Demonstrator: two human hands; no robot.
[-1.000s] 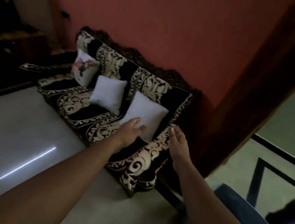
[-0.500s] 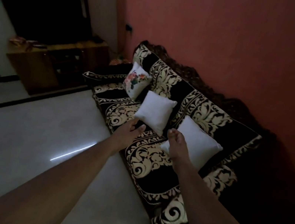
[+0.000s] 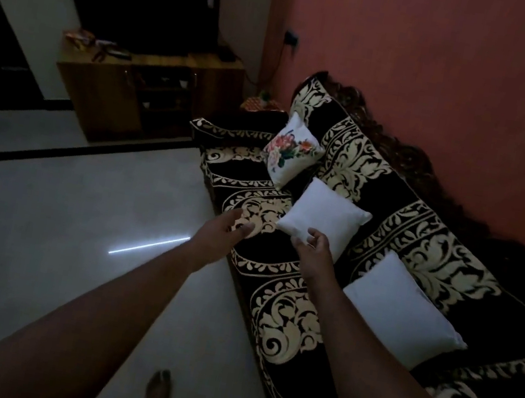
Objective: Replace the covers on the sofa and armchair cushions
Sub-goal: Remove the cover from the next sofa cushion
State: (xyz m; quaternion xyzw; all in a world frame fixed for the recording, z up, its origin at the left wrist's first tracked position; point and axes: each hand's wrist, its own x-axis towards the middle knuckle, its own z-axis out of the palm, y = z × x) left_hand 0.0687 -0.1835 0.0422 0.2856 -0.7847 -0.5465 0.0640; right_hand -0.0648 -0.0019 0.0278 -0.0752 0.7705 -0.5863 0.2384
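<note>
A sofa (image 3: 291, 311) draped in black cloth with cream scrollwork runs along the red wall. Three cushions lean on its backrest: a floral-covered cushion (image 3: 291, 151) at the far end, a plain white cushion (image 3: 325, 218) in the middle, and another plain white cushion (image 3: 404, 309) nearer me. My left hand (image 3: 222, 232) reaches out over the seat just left of the middle cushion, fingers relaxed, holding nothing. My right hand (image 3: 313, 250) hovers at the middle cushion's lower corner with fingers loosely curled; I cannot tell if it touches the cushion.
A wooden TV cabinet (image 3: 140, 88) with a dark screen stands beyond the sofa's far end. Pale floor (image 3: 50, 233) spreads to the left, with a bright streak of light on it. My bare foot (image 3: 157, 393) is on the floor at the bottom.
I have shifted along the sofa to the left; both hands moved from the nearer white cushion to the middle white cushion. Neither hand has taken hold of anything.
</note>
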